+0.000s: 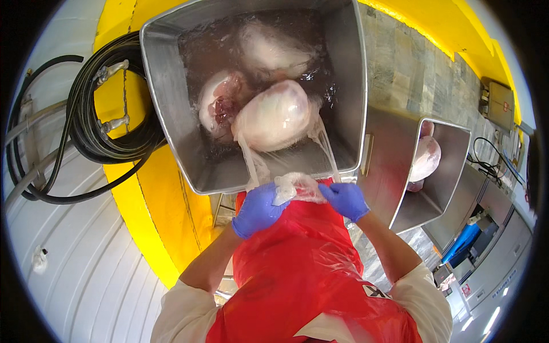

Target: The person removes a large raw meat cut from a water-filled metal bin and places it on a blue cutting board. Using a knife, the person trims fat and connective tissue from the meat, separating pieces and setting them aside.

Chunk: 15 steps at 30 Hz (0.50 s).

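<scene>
At the front rim of a steel tub (361,86), my blue-gloved left hand (254,211) is closed on a pale, translucent sheet (294,186) that looks like thin plastic or membrane. My blue-gloved right hand (349,201) grips the same material at the other side. Stretched strands run from it over the rim to a large pale, rounded piece of meat or organ (271,117) lying in cloudy liquid. Two similar pieces sit behind it, one with red tissue (223,103), the other partly submerged (274,48). I wear a red apron.
At right, a second steel tub (389,211) holds more pale pieces (426,157). Coiled black hoses (86,137) hang beside a yellow structure (160,211) on the left. Steel cabinets (497,257) and cables stand at the far right.
</scene>
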Available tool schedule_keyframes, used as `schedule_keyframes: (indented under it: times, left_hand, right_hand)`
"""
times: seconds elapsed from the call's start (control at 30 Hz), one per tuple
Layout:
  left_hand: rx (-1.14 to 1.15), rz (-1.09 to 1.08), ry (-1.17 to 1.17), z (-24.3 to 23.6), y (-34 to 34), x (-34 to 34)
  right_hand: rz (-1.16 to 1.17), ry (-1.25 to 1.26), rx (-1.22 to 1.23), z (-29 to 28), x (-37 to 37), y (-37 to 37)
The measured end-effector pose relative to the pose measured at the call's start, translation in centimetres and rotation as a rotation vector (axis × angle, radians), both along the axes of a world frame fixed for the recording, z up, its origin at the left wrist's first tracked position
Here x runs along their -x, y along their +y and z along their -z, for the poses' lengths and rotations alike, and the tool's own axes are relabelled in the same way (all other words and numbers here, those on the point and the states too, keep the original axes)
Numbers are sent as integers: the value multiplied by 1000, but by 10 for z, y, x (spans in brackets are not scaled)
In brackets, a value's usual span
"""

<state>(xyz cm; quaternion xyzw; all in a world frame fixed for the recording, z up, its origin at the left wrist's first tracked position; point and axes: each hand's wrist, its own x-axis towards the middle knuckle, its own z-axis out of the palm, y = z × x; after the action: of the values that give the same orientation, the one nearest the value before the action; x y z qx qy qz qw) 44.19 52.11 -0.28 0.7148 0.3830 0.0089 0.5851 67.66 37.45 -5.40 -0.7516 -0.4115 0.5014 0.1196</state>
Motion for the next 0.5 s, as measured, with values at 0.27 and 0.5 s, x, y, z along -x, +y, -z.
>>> schedule_keyframes:
  times: [0.27, 0.5]
  left_hand:
    - [169, -143, -120, 68, 6, 8]
    - [210, -154, -64, 101, -45, -1]
  right_hand:
    - [-97, 464, -36, -21, 46, 21]
    - [237, 708, -79, -24, 16, 52]
